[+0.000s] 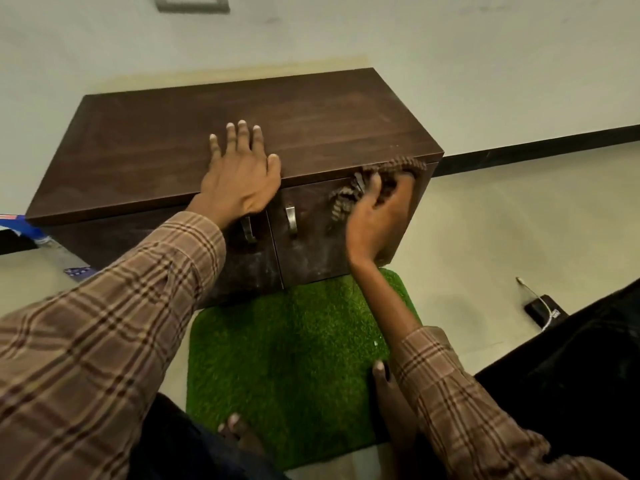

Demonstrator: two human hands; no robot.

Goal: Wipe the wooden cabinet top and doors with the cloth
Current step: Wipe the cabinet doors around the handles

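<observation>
Cabinet (166,157): low, its long axis running left to right before us. Our left hand (239,181) lies flat and open on the top's front edge. Our right hand (377,216) presses the cloth (391,168) to the right door's (311,251) upper corner; the left door (221,268) lies farther left, nearer our idle hand.

Head camera looks steeply down (close, wide-angle) at the cabinet (221,133) against a wall (450,46).
</observation>
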